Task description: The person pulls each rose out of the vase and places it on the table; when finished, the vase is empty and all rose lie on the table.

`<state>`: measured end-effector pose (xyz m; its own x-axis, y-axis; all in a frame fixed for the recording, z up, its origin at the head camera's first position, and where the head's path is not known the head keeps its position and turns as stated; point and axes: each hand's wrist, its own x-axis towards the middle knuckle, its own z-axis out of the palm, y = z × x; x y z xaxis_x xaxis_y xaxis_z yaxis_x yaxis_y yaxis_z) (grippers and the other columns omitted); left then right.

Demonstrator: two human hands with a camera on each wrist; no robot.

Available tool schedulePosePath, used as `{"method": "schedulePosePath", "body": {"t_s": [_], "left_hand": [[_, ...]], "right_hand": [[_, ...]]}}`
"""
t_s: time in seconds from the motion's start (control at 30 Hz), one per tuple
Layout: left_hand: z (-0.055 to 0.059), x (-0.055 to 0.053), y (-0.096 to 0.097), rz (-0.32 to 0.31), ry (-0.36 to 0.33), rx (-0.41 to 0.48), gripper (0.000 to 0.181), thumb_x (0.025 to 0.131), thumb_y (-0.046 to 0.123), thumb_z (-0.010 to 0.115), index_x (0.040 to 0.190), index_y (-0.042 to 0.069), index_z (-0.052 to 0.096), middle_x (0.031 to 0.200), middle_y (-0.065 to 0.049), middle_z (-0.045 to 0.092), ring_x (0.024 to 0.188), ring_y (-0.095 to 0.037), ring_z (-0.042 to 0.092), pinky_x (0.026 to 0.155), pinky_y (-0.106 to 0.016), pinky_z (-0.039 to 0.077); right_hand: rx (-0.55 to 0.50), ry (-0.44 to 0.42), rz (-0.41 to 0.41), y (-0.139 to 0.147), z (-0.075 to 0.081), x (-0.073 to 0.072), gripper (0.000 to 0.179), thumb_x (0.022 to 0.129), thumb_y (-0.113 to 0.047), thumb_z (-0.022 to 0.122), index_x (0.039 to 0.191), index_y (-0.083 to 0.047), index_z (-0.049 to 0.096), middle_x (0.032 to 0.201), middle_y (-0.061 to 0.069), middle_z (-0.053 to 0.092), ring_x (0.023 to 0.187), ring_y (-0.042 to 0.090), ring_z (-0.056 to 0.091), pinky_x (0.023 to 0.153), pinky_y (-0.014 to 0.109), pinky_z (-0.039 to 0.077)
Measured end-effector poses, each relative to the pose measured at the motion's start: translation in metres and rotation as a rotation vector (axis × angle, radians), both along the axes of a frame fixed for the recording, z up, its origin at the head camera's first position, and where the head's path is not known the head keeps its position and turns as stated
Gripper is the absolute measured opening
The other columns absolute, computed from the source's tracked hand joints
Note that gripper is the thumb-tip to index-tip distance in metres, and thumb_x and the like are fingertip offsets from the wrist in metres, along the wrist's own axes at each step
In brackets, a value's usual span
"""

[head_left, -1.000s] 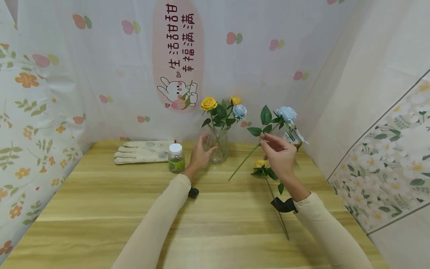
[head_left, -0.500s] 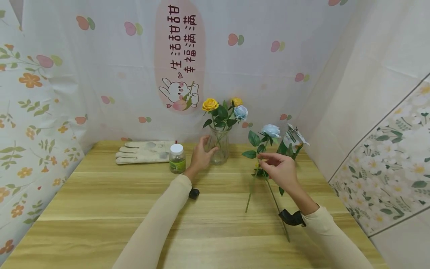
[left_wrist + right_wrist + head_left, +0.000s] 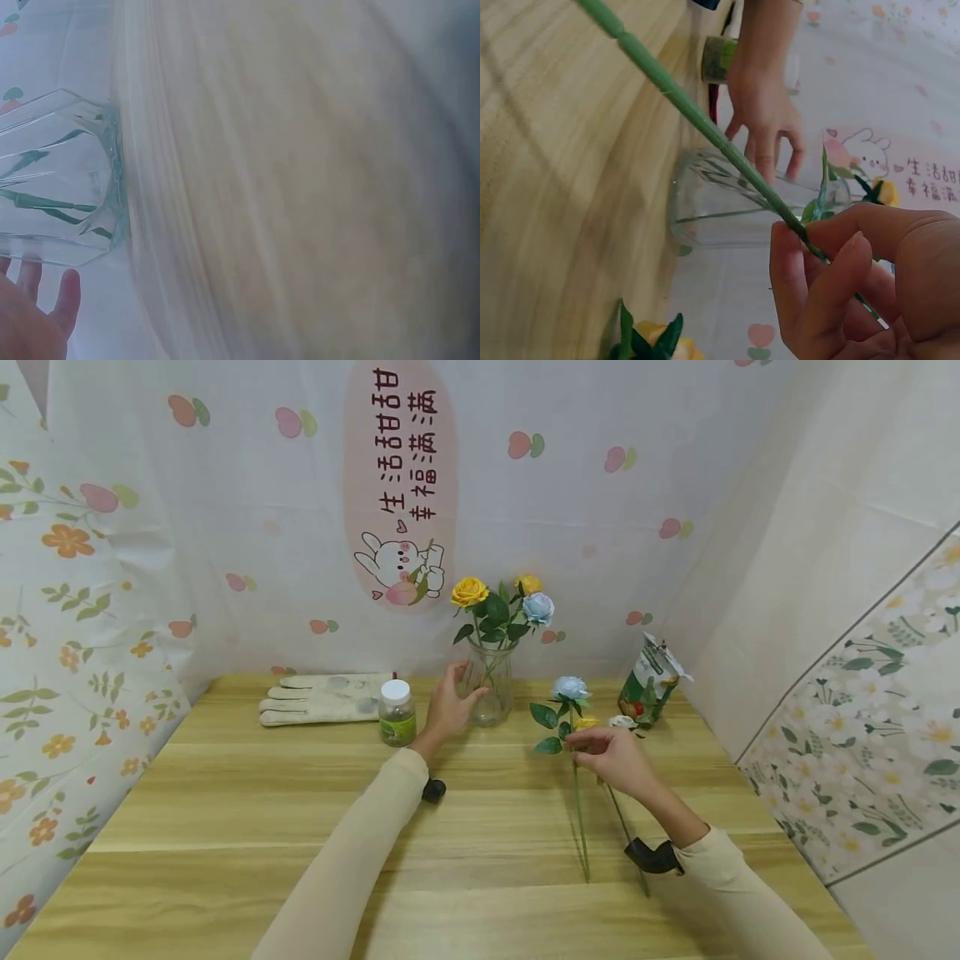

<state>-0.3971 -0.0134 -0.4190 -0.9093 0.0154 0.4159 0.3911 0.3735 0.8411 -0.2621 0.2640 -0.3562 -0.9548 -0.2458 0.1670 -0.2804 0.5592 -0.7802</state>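
Observation:
My right hand (image 3: 611, 760) pinches the green stem of a blue rose (image 3: 572, 687) between thumb and fingertips; the bloom points up and the stem (image 3: 682, 105) hangs down toward the table. At the left side of a clear glass vase (image 3: 491, 689) is my left hand (image 3: 450, 706), fingers fairly straight and spread against or close beside the glass. The vase stands upright and holds yellow roses (image 3: 469, 592) and another blue rose (image 3: 537, 608). Behind my right hand lies a yellow rose (image 3: 587, 723), partly covered, its stem running toward the front.
A white-lidded jar (image 3: 396, 714) stands left of my left hand, with a pale work glove (image 3: 322, 698) behind it. At the back right is a green and white package (image 3: 648, 685); a whitish bloom (image 3: 624, 722) lies before it. A patterned cloth (image 3: 247, 485) hangs behind the table.
My right hand has come down and slightly left with the blue rose, and its stem has swung from slanting left to nearly vertical. My left hand stays beside the vase.

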Motion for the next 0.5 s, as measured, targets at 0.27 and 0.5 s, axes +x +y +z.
{"method": "schedulePosePath", "body": {"t_s": [0.27, 0.5], "left_hand": [[0.001, -0.004, 0.003, -0.01, 0.014, -0.004, 0.06, 0.089, 0.019, 0.077, 0.138, 0.009, 0.046, 0.145, -0.014, 0.052, 0.134, -0.029, 0.049, 0.112, -0.043, 0.037], [0.002, -0.002, 0.002, 0.001, -0.01, 0.002, 0.059, 0.089, 0.018, 0.076, 0.139, 0.01, 0.046, 0.146, -0.014, 0.051, 0.135, -0.029, 0.048, 0.112, -0.042, 0.036]], "right_hand": [[0.015, -0.052, -0.003, 0.002, -0.012, -0.004, 0.023, 0.089, 0.001, 0.068, 0.111, 0.002, 0.073, 0.104, 0.021, 0.072, 0.054, 0.032, 0.058, 0.039, 0.026, 0.041], [0.065, -0.09, -0.058, 0.001, -0.018, -0.004, 0.019, 0.088, -0.001, 0.069, 0.106, -0.002, 0.075, 0.102, 0.018, 0.073, 0.054, 0.028, 0.059, 0.039, 0.027, 0.042]]}}
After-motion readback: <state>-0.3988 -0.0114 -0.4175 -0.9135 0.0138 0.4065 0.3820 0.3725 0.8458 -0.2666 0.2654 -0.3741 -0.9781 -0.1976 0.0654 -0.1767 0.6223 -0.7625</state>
